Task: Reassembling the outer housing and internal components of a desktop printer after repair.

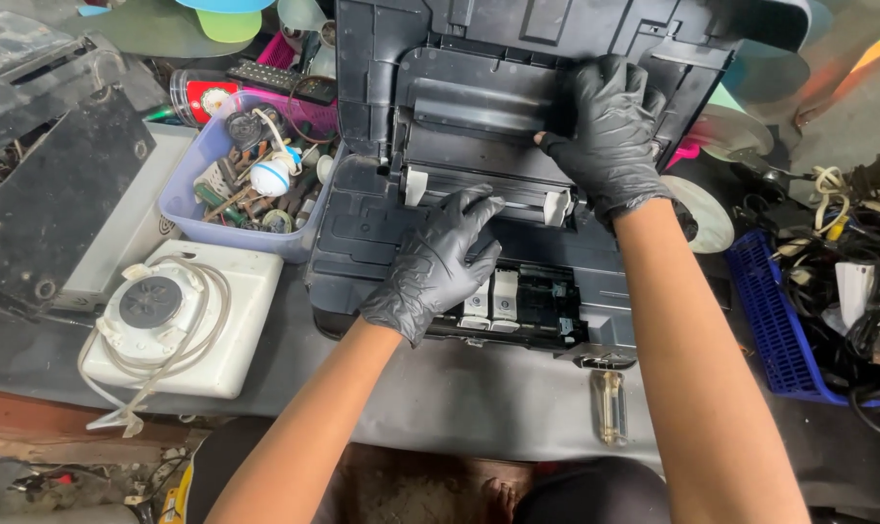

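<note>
From the head camera, an opened dark printer [381,223] lies on the grey table [459,398]. The gloved left hand [435,267] rests flat, fingers spread, on its middle. The gloved right hand [605,131] curls over the raised inner panel [479,97], gripping its edge.

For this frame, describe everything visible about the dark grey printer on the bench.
The dark grey plastic printer lies opened on the grey bench, its lid tilted back. Inside show a dark roller tray with white end clips and, near the front, white-topped cartridges. The left hand, in a black glove, rests over the cartridge bay; the gloved right hand grips the inner tray. A lavender tub of tools touches its left side.
</note>
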